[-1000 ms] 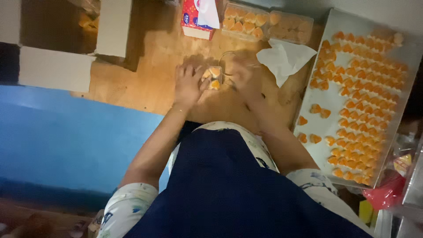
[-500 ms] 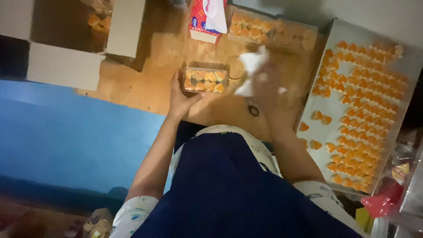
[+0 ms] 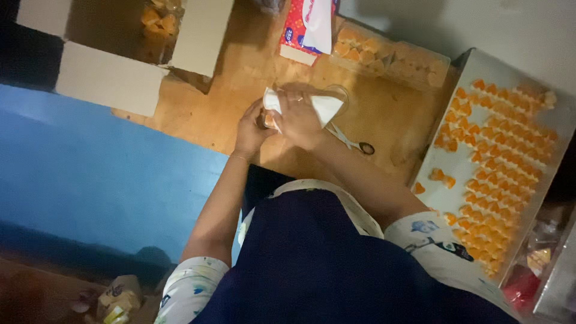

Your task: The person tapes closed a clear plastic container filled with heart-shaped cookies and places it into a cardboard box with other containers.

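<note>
My left hand grips the near end of a small clear plastic container of orange pastries, holding it on the wooden floor in front of my lap. My right hand presses a white tissue onto the top of that container, and most of the container is hidden under the tissue and my fingers. A small pair of scissors lies on the floor just right of my right wrist.
A large white tray covered with rows of several orange pastries lies at right. A second clear box of pastries and a red-and-white tissue box sit ahead. An open cardboard carton stands at upper left, a blue mat at left.
My right hand, which was lifting the tissue in the air to the right of the container, has come down and now presses it onto the container. The left hand keeps its hold.
</note>
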